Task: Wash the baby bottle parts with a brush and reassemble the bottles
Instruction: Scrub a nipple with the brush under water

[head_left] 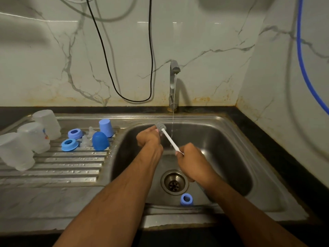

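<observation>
My right hand (pixel 193 161) grips the white handle of a bottle brush (pixel 169 138) over the steel sink (pixel 231 139). Its grey bristle head (pixel 160 126) touches the fingers of my left hand (pixel 148 137), which are curled; what they hold is hidden. A thin stream of water falls from the tap (pixel 173 82) just right of the brush. On the drainboard stand three clear bottles (pixel 33 138) upside down, two blue caps (pixel 100 140), two blue collar rings (pixel 69 144) and clear nipples (pixel 85 140). One blue ring (pixel 186 199) lies in the sink near its front wall.
The drain (pixel 174 182) sits in the sink floor below my right hand. A black cable (pixel 135 99) loops down the marble wall left of the tap. A blue hose (pixel 306 75) hangs at the right. Dark countertop (pixel 277 143) borders the sink at right.
</observation>
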A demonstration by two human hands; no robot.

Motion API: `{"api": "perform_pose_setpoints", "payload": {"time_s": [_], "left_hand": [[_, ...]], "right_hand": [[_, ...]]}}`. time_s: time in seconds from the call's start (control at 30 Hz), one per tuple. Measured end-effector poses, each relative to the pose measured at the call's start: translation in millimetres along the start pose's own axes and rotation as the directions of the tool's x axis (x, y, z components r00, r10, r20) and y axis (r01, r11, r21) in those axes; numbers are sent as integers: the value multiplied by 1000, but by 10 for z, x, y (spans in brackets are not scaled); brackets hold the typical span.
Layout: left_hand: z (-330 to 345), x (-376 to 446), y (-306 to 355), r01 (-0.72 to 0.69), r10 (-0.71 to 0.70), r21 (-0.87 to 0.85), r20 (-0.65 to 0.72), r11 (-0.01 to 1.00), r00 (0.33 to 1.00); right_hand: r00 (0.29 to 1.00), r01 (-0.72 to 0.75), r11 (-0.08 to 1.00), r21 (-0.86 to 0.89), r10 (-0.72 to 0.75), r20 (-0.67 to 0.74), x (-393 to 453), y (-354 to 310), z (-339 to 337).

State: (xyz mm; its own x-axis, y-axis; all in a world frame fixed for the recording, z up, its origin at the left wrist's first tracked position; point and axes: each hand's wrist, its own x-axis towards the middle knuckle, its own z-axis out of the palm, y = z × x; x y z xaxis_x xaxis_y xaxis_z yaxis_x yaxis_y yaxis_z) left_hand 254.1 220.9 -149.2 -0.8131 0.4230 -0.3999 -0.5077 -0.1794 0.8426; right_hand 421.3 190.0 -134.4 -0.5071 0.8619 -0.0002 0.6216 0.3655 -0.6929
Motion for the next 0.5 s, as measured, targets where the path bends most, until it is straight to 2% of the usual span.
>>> {"api": "perform_pose_setpoints", "payload": {"time_s": [0.07,0.1,0.17,0.2,0.23,0.27,0.33,0.5], "left_hand": [[-11,37,-19,28,-29,16,52,999,998],[-42,33,23,117,-118,-58,-11,991,993],[-54,85,34,110,-94,127,-129,986,987],[-22,94,50,125,-128,-40,-115,991,985],[-20,22,55,114,-124,-228,-29,967,992],[16,-36,16,63,-62,-214,11,975,998],[31,-118,18,10,-11,-190,-5,982,1000],[-94,0,36,103,-84,-148,133,984,988]], "right_hand": [[999,12,1000,6,-12,45,-63,30,1],[997,10,1000,17,-11,76,-114,50,-9],[992,-15,998,59,7,122,-175,82,-48],[994,-16,998,65,9,112,-142,81,-62],[997,-9,998,55,4,78,-82,61,-78],[999,-2,999,37,1,44,-39,43,-93],[1000,8,1000,27,-8,18,7,39,-78],[995,-71,975,209,55,82,-35,147,-132]]}}
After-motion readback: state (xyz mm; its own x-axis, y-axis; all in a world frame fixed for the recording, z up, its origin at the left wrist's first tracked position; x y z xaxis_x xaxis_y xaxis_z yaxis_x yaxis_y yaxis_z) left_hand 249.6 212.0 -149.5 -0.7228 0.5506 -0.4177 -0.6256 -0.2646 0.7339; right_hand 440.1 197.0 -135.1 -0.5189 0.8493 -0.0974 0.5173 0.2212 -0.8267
